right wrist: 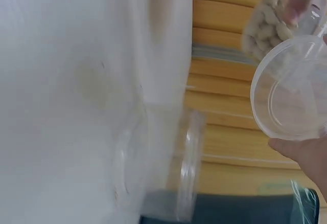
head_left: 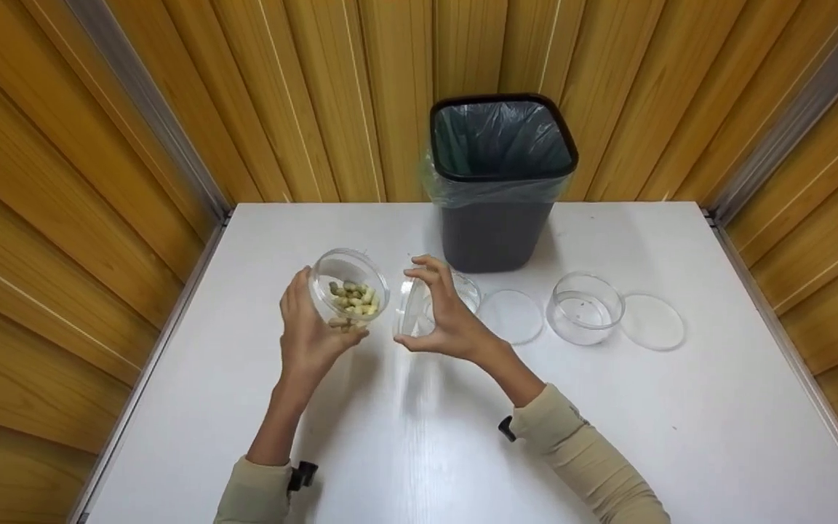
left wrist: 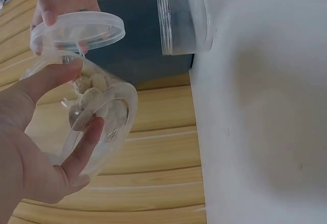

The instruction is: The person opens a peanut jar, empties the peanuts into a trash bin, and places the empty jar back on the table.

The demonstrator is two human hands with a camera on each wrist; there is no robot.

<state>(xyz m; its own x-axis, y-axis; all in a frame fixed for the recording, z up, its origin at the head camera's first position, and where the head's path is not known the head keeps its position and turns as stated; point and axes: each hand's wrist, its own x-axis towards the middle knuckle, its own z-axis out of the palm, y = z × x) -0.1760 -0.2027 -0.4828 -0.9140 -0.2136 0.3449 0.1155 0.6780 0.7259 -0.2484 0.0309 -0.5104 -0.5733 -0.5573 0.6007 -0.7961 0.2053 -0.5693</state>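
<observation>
My left hand [head_left: 308,331] grips a clear round plastic jar [head_left: 322,266], its uncovered mouth tilted up and to the right. Inside lie several pale, lumpy pieces [head_left: 353,298] that look like peanuts in their shells. Between thumb and fingertips, my right hand [head_left: 452,320] holds a clear round lid [right wrist: 288,88] on edge, just right of the jar and apart from it. In the left wrist view the lid [left wrist: 110,29] appears beyond the jar [left wrist: 127,98]. Partly hidden behind my right hand, another clear jar [head_left: 468,291] stands on the table.
A dark bin [head_left: 495,233] lined with a clear bag stands at the back of the white table [head_left: 244,407]. To the right are a flat lid [head_left: 512,317], a clear jar [head_left: 586,327] and another lid [head_left: 653,322]. Wood-panelled walls [head_left: 302,102] enclose the table.
</observation>
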